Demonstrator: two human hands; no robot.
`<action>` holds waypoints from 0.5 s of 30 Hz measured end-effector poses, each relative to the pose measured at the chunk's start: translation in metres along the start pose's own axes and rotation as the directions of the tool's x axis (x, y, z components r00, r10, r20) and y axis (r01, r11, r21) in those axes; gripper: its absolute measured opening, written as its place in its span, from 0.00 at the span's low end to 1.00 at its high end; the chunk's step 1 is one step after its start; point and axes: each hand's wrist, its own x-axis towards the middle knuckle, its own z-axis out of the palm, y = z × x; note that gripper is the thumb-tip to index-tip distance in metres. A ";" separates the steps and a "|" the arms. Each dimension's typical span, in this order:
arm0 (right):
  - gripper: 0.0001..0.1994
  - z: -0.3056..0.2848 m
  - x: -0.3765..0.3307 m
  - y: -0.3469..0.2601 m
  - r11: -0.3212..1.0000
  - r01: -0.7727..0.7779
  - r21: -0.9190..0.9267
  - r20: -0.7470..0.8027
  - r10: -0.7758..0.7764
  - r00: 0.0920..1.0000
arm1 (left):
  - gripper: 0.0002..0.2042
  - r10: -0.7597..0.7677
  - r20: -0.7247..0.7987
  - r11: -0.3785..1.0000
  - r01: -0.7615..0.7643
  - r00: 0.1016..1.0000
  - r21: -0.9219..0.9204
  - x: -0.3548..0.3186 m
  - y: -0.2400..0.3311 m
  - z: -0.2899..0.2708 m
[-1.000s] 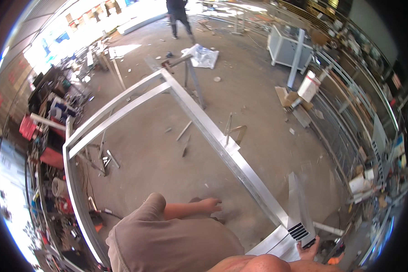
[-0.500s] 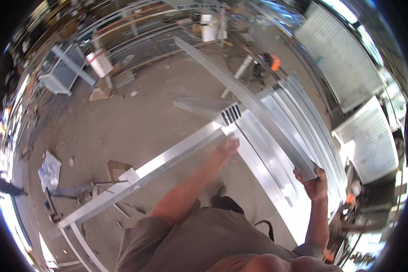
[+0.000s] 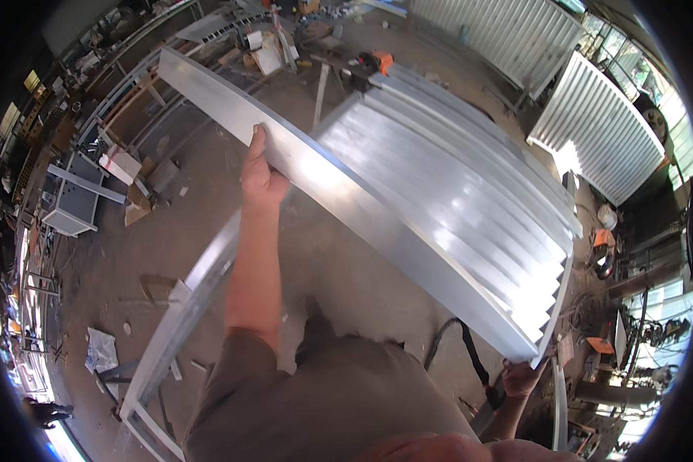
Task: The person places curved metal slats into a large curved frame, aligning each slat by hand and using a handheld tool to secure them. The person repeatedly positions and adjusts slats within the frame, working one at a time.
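A long silvery metal profile runs slantwise in front of me, from the far left down to the near right. My left hand grips it toward its far end, with the thumb up on its face. At its near end, my right hand is closed on the corner; the profile partly hides those fingers. Beyond the held piece lies a stack of similar metal profiles, side by side in ridged rows. A metal support rail stands left of my left forearm.
Two corrugated panels lean at the far right. A grey cabinet and a white box stand at the left. An orange-and-black tool sits beyond the stack. A plastic bag lies on the floor; a dark strap hangs near my right hand.
My left hand has moved from beside the rail's end onto the profile and closed on it. The profile has swung left and nearer, and my right hand has come down toward my body with its end.
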 end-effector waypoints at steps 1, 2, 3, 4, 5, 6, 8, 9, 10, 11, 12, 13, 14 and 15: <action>0.36 -0.045 -0.007 -0.006 0.996 0.074 0.050 -0.069 -0.070 0.995 | 0.24 0.008 -0.060 0.999 -0.005 0.998 0.051 -0.028 -0.030 -0.012; 0.36 -0.085 -0.009 -0.010 0.980 0.049 0.192 -0.130 -0.024 0.991 | 0.23 0.039 -0.044 0.994 -0.035 0.998 0.104 -0.056 -0.058 -0.027; 0.34 -0.120 -0.009 -0.011 0.982 0.009 0.188 -0.041 -0.001 0.999 | 0.23 -0.079 -0.075 0.990 0.087 0.994 0.108 -0.089 -0.087 -0.047; 0.32 -0.149 -0.009 -0.015 0.985 -0.043 0.167 0.215 0.006 0.977 | 0.23 -0.132 -0.137 0.985 0.146 0.982 0.096 -0.126 -0.118 -0.066; 0.32 -0.167 -0.022 -0.011 0.970 -0.004 0.243 -0.021 0.009 1.000 | 0.23 -0.164 -0.144 0.980 0.178 0.976 0.093 -0.153 -0.148 -0.080; 0.33 -0.180 -0.035 -0.007 0.946 0.053 0.321 -0.183 0.006 0.983 | 0.24 -0.203 -0.169 0.972 0.220 0.964 0.088 -0.187 -0.175 -0.096; 0.32 -0.189 -0.056 0.003 0.898 0.188 0.398 -0.495 0.038 0.868 | 0.27 -0.342 -0.452 0.906 0.417 0.824 0.075 -0.229 -0.226 -0.116; 0.32 -0.192 -0.063 0.008 0.865 0.269 0.423 -0.630 0.067 0.774 | 0.29 -0.375 -0.464 0.892 0.449 0.803 0.058 -0.249 -0.248 -0.124; 0.31 -0.191 -0.065 0.013 0.864 0.245 0.439 -0.664 0.129 0.736 | 0.31 -0.408 -0.517 0.867 0.496 0.752 0.037 -0.260 -0.265 -0.130; 0.30 -0.191 -0.068 0.018 0.860 0.232 0.455 -0.705 0.189 0.684 | 0.33 -0.405 -0.507 0.871 0.489 0.761 0.039 -0.266 -0.282 -0.132; 0.32 -0.191 -0.066 0.022 0.883 0.270 0.385 -0.816 0.190 0.546 | 0.34 -0.405 -0.522 0.869 0.494 0.750 0.035 -0.272 -0.299 -0.134; 0.32 -0.191 -0.065 0.026 0.865 0.320 0.386 -0.804 0.145 0.577 | 0.36 -0.410 -0.547 0.864 0.502 0.730 0.023 -0.273 -0.313 -0.136; 0.32 -0.192 -0.062 0.031 0.838 0.381 0.390 -0.796 0.098 0.598 | 0.37 -0.376 -0.571 0.865 0.497 0.730 0.065 -0.269 -0.325 -0.138; 0.31 -0.194 -0.060 0.034 0.857 0.332 0.395 -0.749 0.091 0.656 | 0.38 -0.346 -0.607 0.861 0.499 0.715 0.096 -0.260 -0.335 -0.141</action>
